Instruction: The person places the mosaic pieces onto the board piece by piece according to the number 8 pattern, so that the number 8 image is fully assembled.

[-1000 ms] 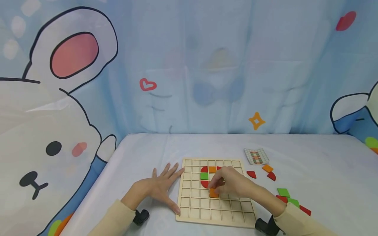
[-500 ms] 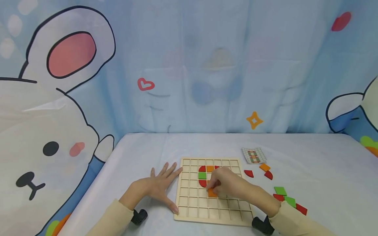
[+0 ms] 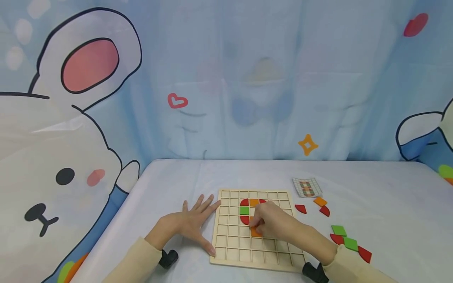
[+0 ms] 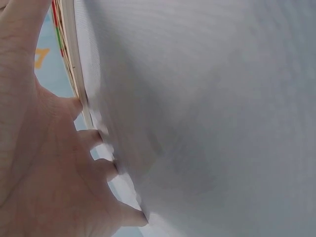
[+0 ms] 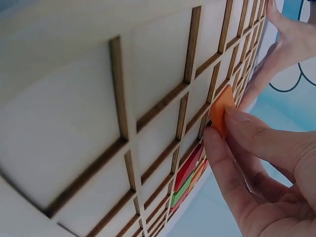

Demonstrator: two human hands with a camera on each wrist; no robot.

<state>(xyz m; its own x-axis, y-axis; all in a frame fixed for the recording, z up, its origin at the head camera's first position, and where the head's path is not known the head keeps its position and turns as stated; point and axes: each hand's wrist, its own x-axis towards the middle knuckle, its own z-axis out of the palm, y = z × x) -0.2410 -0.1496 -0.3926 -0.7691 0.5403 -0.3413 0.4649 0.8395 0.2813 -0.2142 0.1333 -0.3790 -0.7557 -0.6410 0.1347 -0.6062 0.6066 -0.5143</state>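
Observation:
My left hand [image 3: 192,225] lies with fingers spread at the left edge of a wooden grid board [image 3: 233,257]. Its fingertips and thumb touch the board's side in the head view. Over the middle of the board, my right hand [image 3: 277,224] pinches an orange square tile [image 5: 223,111] between thumb and fingers. The tile looks tilted against the grid ridges in the right wrist view. Set in the cells beyond it are a green square tile [image 3: 244,210], red quarter-round tiles [image 3: 244,220] and another orange tile [image 3: 253,202]. My right hand hides part of this group.
A small printed pattern card [image 3: 307,188] lies behind the board to the right. Near it are a loose orange tile [image 3: 320,201] and red pieces [image 3: 301,208]. Green tiles [image 3: 339,230] and red tiles [image 3: 365,254] lie further right on the white cloth.
My right hand has shifted slightly, its fingers drawn closer round the orange tile at the same spot on the board. The left hand has stayed in place.

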